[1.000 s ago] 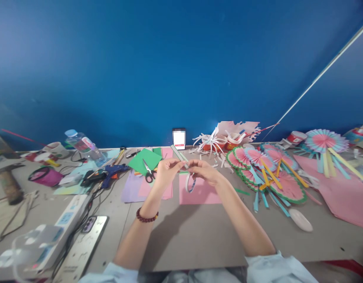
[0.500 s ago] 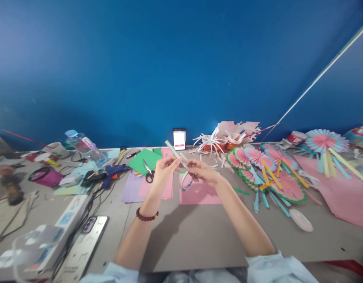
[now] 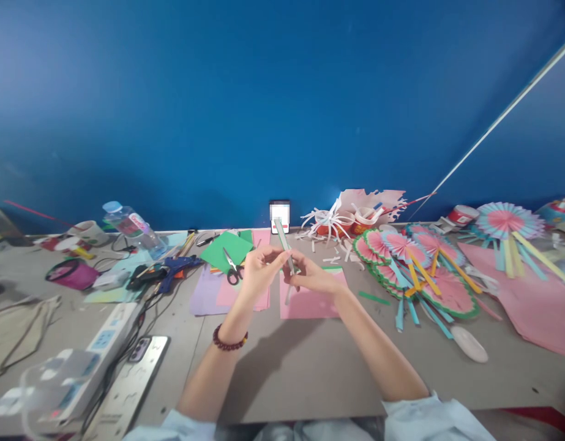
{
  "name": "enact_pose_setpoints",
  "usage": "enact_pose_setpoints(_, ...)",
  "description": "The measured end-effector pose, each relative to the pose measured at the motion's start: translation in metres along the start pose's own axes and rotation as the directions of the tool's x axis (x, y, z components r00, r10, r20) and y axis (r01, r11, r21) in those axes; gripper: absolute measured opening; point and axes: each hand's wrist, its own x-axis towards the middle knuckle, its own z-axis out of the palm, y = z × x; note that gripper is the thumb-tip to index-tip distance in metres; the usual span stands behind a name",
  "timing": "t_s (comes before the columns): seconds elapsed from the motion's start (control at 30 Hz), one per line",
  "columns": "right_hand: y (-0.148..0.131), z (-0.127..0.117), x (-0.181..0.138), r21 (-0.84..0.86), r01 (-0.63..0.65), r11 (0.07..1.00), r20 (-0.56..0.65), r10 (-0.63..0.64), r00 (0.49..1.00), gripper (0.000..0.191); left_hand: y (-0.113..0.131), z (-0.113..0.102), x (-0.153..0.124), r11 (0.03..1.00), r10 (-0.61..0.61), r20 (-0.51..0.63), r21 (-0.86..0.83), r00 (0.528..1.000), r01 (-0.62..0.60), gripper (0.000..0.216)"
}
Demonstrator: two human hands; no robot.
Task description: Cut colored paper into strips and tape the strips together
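My left hand [image 3: 262, 267] pinches a narrow pale green-white strip [image 3: 283, 236] between thumb and fingers, above the table. The strip slants up and away, its far end in front of the standing phone. Close against it, my right hand [image 3: 312, 277] has its fingers closed at the strip's near end. A thin whitish piece hangs blurred below the right fingers; I cannot tell whether it belongs to the strip. Beneath the hands lies a pink paper sheet [image 3: 310, 306] with a green edge. Black-handled scissors [image 3: 232, 269] rest on coloured papers left of my left hand.
A phone [image 3: 279, 211] stands against the blue wall. Folded paper fans [image 3: 447, 288] and a white spoon-like piece [image 3: 469, 343] lie right. Left are a glue gun [image 3: 174, 269], a bottle [image 3: 133, 225], a power strip [image 3: 98, 352] and another phone [image 3: 130, 386]. White paper scraps [image 3: 328, 222] lie behind.
The strip has turned more upright and away from me. The looped whitish piece below my right hand has straightened downward. A person's hand at the far left has mostly left view.
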Motion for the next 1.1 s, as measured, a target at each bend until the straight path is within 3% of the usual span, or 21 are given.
enact_pose_setpoints(0.17, 0.004, -0.002, 0.003, 0.080, 0.067, 0.995, 0.037, -0.071, 0.997, 0.034, 0.002, 0.000, -0.001, 0.999, -0.012, -0.028, -0.053, 1.000, 0.011, 0.025)
enact_pose_setpoints(0.53, 0.009, -0.006, 0.003, 0.266, -0.086, 0.960, 0.195, 0.034, 0.980, 0.029, 0.003, 0.002, -0.001, 0.988, -0.112, -0.051, -0.112, 0.992, 0.106, 0.028)
enact_pose_setpoints(0.97, -0.005, -0.003, -0.001, 0.034, -0.146, 0.989, 0.268, 0.131, 0.954, 0.033, -0.002, -0.002, 0.004, 0.998, -0.068, -0.127, -0.026, 0.990, 0.065, 0.027)
enact_pose_setpoints(1.1, -0.010, -0.002, -0.002, -0.037, -0.155, 0.987, 0.232, 0.159, 0.960, 0.032, -0.004, -0.003, 0.005, 0.998, -0.056, -0.133, -0.044, 0.990, 0.051, 0.027)
